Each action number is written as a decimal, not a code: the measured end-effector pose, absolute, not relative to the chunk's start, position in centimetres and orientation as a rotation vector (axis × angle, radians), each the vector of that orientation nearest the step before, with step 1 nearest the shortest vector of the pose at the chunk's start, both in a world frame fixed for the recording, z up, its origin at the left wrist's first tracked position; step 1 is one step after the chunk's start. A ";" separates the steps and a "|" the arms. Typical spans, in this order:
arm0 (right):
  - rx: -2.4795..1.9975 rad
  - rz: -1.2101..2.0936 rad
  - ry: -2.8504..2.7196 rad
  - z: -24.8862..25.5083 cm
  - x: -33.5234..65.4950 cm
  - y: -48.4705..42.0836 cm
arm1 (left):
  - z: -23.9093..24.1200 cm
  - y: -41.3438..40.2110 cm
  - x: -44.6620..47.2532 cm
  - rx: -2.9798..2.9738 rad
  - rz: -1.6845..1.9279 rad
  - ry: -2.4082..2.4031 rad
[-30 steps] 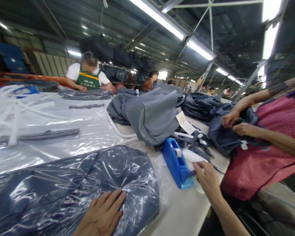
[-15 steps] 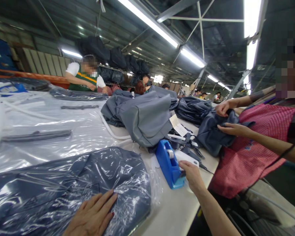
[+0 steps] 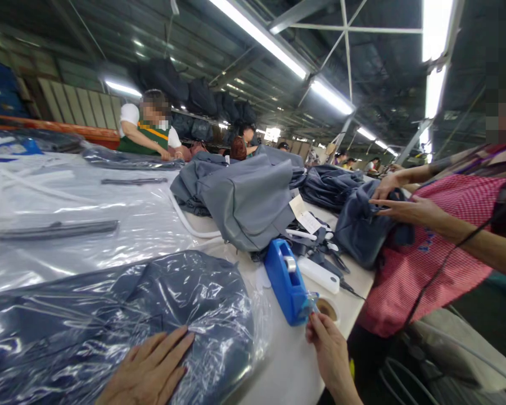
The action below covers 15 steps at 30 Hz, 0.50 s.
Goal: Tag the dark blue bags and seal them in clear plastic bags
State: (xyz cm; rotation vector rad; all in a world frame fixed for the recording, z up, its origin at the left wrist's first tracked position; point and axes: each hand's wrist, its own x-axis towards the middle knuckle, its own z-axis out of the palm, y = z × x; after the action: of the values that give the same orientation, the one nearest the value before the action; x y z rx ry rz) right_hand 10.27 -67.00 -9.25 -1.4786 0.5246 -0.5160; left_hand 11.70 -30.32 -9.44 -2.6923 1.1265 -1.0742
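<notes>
1. Head view, hands: my left hand lies flat at 7 o'clock, fingers spread, on the plastic-wrapped bag. At 5 o'clock my right hand pinches the tape end at the blue tape dispenser.
2. Head view, step: I judge this to be drawing off a strip. Tearing it calls for a firm pull across the cutter.
3. Head view, room: the bench edge runs just right of the dispenser, with a tape roll beside it. A co-worker's hands at 2 o'clock are well apart.

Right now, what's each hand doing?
Left hand: open, flat on the plastic-wrapped bag.
Right hand: pinching tape at the blue dispenser.
</notes>
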 end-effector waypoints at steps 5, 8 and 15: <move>-1.610 -0.464 0.600 -8.7 7.7 -67.0 | -8.2 -31.0 10.8 -2.825 -1.038 1.042; -1.954 -0.399 0.416 -6.3 6.3 -65.8 | -7.8 -31.4 10.4 -2.930 -0.938 0.996; -2.557 0.170 -0.923 3.4 12.4 -57.8 | -7.6 -32.1 10.0 -3.112 -0.639 0.950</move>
State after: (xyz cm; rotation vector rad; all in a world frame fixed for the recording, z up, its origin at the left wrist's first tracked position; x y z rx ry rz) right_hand 12.43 -57.83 3.44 -2.5567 -0.9234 0.1704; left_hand 10.02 -32.06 -7.56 -3.1117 0.9502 -0.6390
